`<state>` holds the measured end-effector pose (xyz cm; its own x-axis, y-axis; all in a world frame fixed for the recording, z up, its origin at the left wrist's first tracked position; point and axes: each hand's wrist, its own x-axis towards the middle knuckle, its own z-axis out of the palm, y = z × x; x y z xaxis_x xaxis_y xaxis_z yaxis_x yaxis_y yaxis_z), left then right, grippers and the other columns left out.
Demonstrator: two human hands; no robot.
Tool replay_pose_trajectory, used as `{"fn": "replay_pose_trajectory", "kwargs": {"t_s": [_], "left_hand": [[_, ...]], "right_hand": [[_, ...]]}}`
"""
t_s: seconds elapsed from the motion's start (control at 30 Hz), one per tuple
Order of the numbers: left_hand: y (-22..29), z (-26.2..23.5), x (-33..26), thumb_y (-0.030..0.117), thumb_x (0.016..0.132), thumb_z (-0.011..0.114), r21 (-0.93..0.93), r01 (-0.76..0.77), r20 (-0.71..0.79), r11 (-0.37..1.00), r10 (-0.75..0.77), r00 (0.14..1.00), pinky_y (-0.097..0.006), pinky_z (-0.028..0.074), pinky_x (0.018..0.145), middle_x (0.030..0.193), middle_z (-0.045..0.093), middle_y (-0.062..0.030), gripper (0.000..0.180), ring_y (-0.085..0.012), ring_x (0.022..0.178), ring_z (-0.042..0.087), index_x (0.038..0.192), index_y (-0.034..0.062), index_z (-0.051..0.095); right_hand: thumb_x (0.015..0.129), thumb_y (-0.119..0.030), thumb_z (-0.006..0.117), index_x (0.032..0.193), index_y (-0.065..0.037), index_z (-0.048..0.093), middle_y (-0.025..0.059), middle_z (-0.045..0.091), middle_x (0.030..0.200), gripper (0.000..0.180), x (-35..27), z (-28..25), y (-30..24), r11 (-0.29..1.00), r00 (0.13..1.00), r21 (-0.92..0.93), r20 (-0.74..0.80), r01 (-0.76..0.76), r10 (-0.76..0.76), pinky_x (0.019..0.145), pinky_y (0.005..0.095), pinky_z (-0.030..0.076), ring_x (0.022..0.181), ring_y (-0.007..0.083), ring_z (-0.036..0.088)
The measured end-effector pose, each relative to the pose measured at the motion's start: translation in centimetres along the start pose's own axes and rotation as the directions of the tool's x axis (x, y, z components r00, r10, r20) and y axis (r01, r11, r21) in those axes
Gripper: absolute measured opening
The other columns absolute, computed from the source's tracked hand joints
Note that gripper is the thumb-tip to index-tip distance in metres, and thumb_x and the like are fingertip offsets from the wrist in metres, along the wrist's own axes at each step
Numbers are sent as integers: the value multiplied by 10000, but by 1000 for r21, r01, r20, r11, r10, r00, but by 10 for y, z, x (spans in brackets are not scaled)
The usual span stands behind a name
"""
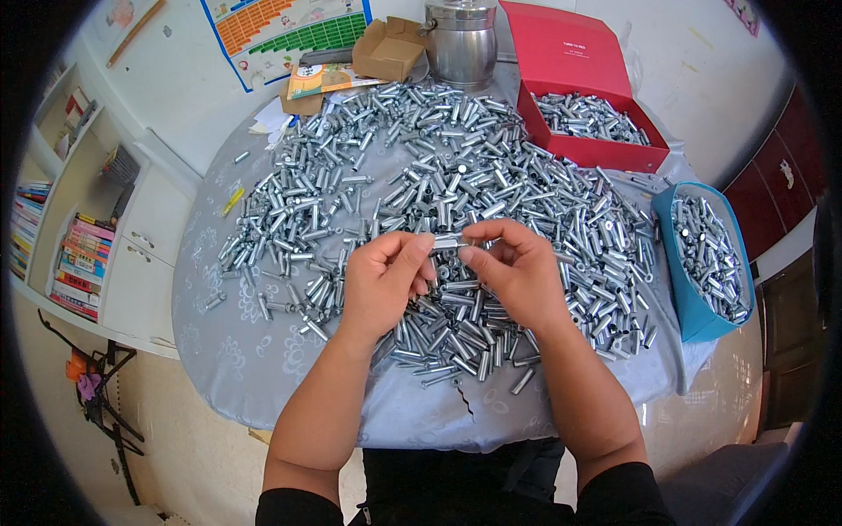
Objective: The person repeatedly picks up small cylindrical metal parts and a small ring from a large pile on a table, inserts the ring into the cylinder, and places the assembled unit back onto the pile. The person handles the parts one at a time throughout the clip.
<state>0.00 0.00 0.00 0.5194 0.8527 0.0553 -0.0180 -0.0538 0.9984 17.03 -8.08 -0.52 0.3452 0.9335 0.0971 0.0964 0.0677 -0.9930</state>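
Over the middle of the table, my left hand (386, 280) pinches a short silver metal sleeve (447, 244) between thumb and fingers. From the other side, the thumb and forefinger of my right hand (517, 267) close on the sleeve's right end, where a thin part seems to stick out; its shape is too small to make out. Below and around both hands lies a wide, loose heap of similar metal sleeves and bolts (605, 254), spread over the grey patterned tablecloth (224, 351).
An open red box (614, 156) at the back right holds more metal pieces, as does a teal fabric bin (702, 329) at the right. At the back stand a steel pot (460, 48) and a small cardboard box (388, 51). A yellow tool (232, 202) lies on the left.
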Motion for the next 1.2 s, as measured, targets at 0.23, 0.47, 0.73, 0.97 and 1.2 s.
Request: {"fn": "replay_pose_trajectory", "kwargs": {"t_s": [0.23,0.47,0.73,0.97,1.2], "left_hand": [[-2,1,4,204,938,607,-56,-36,-48,998,33,998,-205,438,495,732,640,-34,198,-74,550,549,951,9,647],[-3,6,2,83,903,623,-121,-48,25,991,52,998,-203,472,539,809,679,-59,186,-73,587,574,1064,-8,646],[2,5,0,88,909,619,-103,9,74,995,-1,997,-188,436,476,781,673,-60,174,-61,542,547,1049,-6,662],[-3,1,2,147,950,565,-36,-77,-42,996,75,996,-164,355,464,770,647,-34,206,-27,513,455,1069,7,659],[-5,3,4,115,946,550,-61,-84,-29,995,82,996,-170,362,474,845,659,-52,168,-30,537,465,1077,28,611]], "right_hand": [[827,-51,708,994,-24,693,8,630,811,170,-1,2,-5,1000,997,-25,-81,17,-19,559,208,429,622,47,516],[843,-46,692,1000,-7,685,17,631,802,162,-3,4,2,998,997,-25,-55,53,-54,575,203,437,637,54,543],[887,-71,657,1042,8,631,3,630,785,176,-3,4,-8,987,998,156,63,-22,13,543,195,450,619,51,548],[917,-99,620,984,-2,631,17,621,751,118,-2,1,-10,986,997,149,0,-77,78,531,199,444,618,61,569],[924,-114,601,1292,70,461,131,685,946,435,9,0,-18,865,865,452,-499,216,46,589,233,503,673,128,625]]}}
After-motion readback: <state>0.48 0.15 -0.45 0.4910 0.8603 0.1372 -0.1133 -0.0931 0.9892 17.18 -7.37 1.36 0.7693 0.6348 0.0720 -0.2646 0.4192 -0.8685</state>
